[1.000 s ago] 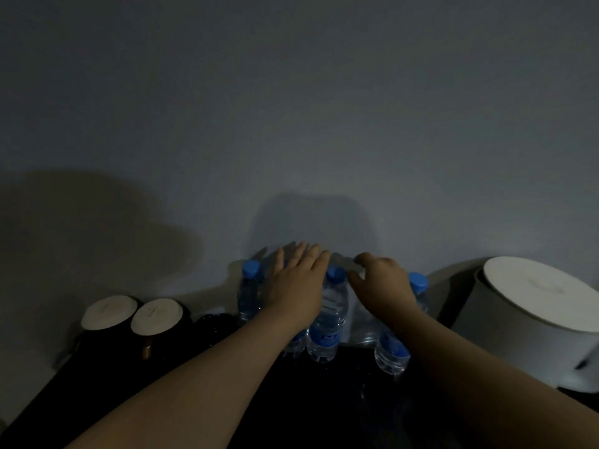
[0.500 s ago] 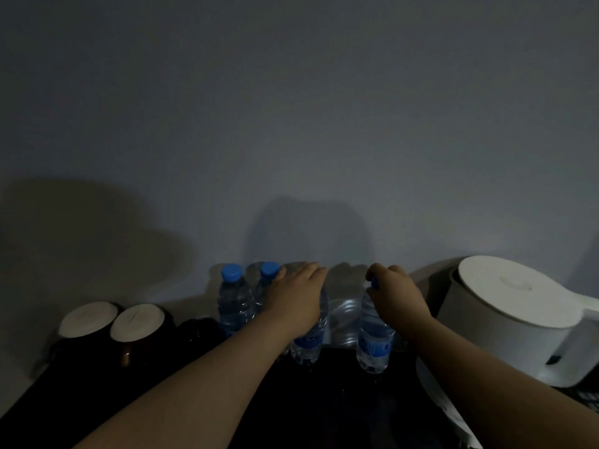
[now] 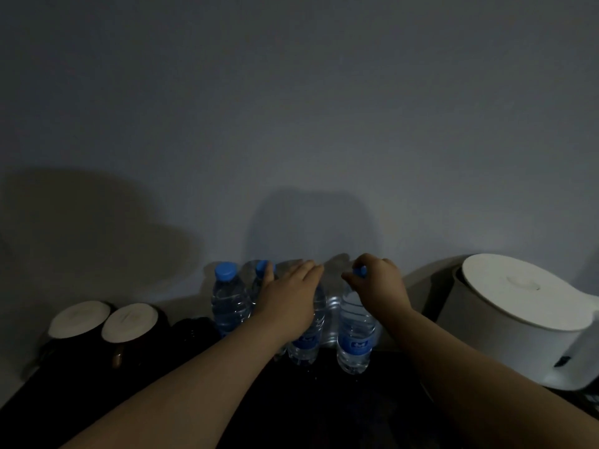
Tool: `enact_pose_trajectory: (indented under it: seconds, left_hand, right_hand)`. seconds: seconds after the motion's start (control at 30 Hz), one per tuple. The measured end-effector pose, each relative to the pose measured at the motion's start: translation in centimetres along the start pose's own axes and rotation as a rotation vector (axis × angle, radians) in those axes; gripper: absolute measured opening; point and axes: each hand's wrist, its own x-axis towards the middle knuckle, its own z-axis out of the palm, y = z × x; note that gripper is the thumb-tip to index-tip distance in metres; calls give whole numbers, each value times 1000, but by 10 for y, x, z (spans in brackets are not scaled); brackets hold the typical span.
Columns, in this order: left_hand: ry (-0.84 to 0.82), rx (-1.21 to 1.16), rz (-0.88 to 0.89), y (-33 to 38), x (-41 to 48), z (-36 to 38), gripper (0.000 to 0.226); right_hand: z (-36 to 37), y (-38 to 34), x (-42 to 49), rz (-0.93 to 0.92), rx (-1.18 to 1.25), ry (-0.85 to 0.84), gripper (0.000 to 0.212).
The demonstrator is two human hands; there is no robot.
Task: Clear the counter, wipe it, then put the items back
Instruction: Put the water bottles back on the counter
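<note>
A white electric kettle (image 3: 518,322) stands at the right, lid closed, handle pointing right. At the left stand two dark mugs with pale round tops, the left mug (image 3: 79,319) just beside the right mug (image 3: 129,320). A plain grey wall (image 3: 291,108) behind them carries shadows.

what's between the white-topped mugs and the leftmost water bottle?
Head view: one low black object sits there, too dark to identify.

body: two bare forearms | left grip (image 3: 288,301) bare | right grip (image 3: 381,288) bare
</note>
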Motion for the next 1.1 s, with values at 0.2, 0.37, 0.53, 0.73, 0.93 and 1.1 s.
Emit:
enact_pose_trajectory:
  seconds: [0.2, 0.37, 0.53, 0.73, 0.93, 1.1]
  left_hand:
    - [-12, -15, 4, 0, -3, -5, 70]
    - [-30, 0, 15, -2, -3, -6, 71]
    - [-39, 29, 15, -4, -5, -6, 73]
    - [-88, 56, 21, -6, -3, -6, 78]
    - [-89, 94, 35, -8, -5, -2, 80]
    - [-73, 96, 52, -10, -3, 1, 78]
  right_hand:
    - [6, -3, 3, -34, 14, 9, 34]
    - [12, -8, 6, -65, 38, -8, 32]
    - [10, -12, 0, -105, -148, -72, 32]
    - [9, -12, -4, -114, -161, -81, 27]
    - [9, -10, -6, -122, -189, -85, 29]
    - [11, -10, -6, -114, -183, -65, 31]
